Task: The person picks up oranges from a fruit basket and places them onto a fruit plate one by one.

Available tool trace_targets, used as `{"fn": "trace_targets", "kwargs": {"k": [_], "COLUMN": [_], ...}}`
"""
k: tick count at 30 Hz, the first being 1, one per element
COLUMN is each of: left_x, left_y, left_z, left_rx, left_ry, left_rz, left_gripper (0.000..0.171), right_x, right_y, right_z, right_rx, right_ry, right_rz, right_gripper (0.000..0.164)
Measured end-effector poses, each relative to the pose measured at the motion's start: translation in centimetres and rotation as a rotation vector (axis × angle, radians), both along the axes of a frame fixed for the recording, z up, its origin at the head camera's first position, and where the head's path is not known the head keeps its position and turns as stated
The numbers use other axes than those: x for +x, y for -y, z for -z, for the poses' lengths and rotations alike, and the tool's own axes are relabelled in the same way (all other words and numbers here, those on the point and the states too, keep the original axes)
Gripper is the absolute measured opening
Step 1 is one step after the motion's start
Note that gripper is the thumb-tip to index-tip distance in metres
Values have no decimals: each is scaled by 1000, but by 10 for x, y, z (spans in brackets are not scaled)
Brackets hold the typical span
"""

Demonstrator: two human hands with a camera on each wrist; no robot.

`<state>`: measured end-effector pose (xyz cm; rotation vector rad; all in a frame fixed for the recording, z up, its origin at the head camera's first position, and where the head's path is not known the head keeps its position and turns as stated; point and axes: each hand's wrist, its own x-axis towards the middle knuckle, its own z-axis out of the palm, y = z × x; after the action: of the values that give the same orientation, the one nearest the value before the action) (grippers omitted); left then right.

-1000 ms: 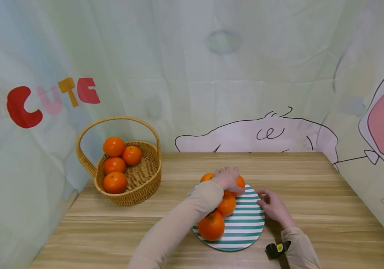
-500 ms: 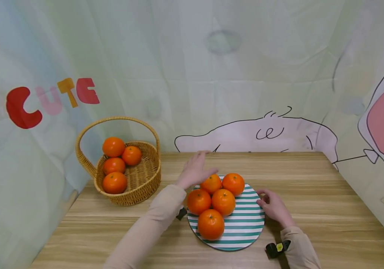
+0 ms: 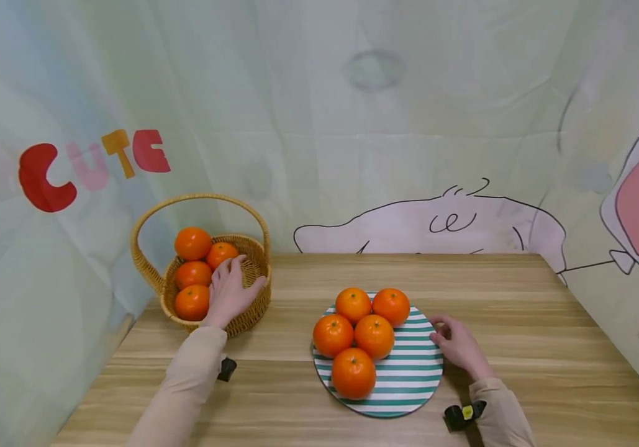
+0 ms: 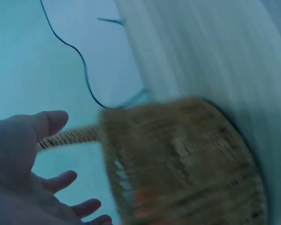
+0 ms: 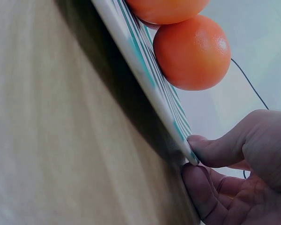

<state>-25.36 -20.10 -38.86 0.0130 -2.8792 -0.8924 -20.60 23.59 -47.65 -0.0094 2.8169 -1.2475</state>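
My left hand (image 3: 233, 292) hovers over the right side of a wicker basket (image 3: 248, 318), fingers spread and holding nothing. Several mandarins (image 3: 192, 303) sit in the basket, piled toward its left; the hand partly covers the one at the back right (image 3: 221, 253). In the left wrist view the basket (image 4: 178, 154) is blurred beside the spread fingers. A round plate (image 3: 416, 366) with green and white stripes bears several mandarins (image 3: 354, 372) on its left half. My right hand (image 3: 459, 347) pinches the plate's right rim between thumb and fingers, plain in the right wrist view (image 5: 243, 173).
The basket's tall arched handle (image 3: 202, 197) rises above its opening. A wood-grain table (image 3: 285, 397) lies beneath everything. Behind it hangs a printed curtain (image 3: 319, 124) with cartoon drawings.
My left hand has left the mandarin at the back of the plate and swung left to the basket with nothing in it. My right hand stays at the plate's rim.
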Motion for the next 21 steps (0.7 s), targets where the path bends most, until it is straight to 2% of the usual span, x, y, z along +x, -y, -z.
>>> {"fn": "trace_targets", "kwargs": {"k": [5,10,16,21], "left_x": [3,4,4,2], "left_y": [30,51,62,65], "left_z": [9,15,20,24], "left_rx": [-23,-51,-104,-108], "left_ry": [27,53,78,85], "left_rz": [-61,-118,-167,-202], "left_gripper": [74,75,74,74], "right_x": [1,1,1,0], "right_y": [0,0,0,0], "right_z": [-1,-1,0,1], "right_rx": [0,5,3,5], "right_ry": [1,5,0,-3], "right_rz": [3,4,4,6], "right_gripper": [30,31,30,29]}}
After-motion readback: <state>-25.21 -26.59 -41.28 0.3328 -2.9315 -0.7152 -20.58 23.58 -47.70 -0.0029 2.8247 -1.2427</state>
